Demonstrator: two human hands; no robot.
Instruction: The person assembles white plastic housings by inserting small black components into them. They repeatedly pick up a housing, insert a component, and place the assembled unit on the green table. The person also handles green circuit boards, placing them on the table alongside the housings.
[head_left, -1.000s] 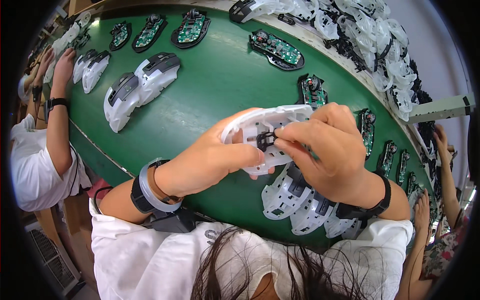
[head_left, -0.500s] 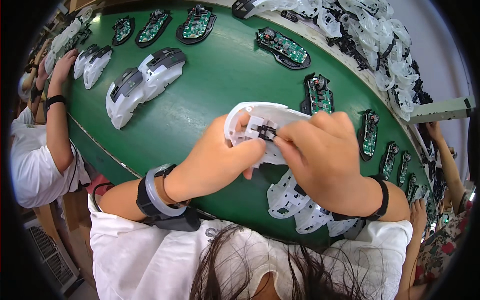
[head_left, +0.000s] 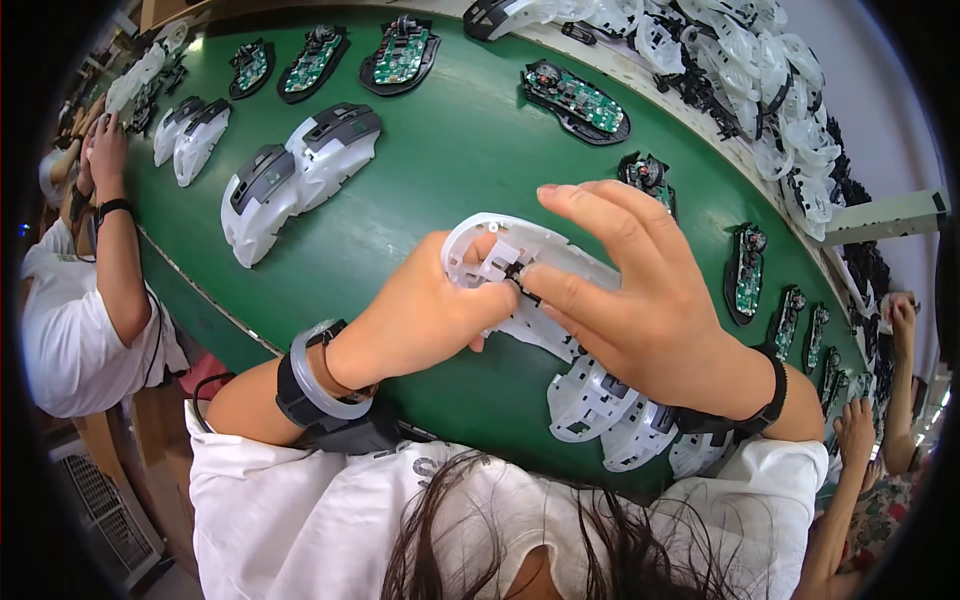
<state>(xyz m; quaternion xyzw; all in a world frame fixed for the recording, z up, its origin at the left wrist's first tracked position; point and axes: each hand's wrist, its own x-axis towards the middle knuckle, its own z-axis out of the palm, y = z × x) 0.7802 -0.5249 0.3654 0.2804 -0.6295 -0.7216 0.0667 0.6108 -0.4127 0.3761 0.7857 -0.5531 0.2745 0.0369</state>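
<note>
My left hand (head_left: 415, 318) grips a white plastic mouse shell (head_left: 545, 238), its hollow inner side turned up, with the thumb over the near rim. Inside the shell, near the left thumb, sits a small black part (head_left: 515, 271) beside white molded pieces. The index fingertip of my right hand (head_left: 655, 315) rests at this black part. That hand's other fingers are stretched out and apart above the shell, and it covers much of the shell's right end. More white mouse shells (head_left: 595, 400) lie by my right forearm.
Green circuit boards on black mouse bases (head_left: 575, 100) stand along the green table (head_left: 420, 190). White shells with grey tops (head_left: 300, 170) lie at left. A heap of white and black parts (head_left: 775, 90) fills the right-hand ledge. Co-workers' arms (head_left: 118, 245) show at both sides.
My right hand has gone from a pinch at the black part to spread fingers with the index finger on it. The shell has tilted slightly in my left hand.
</note>
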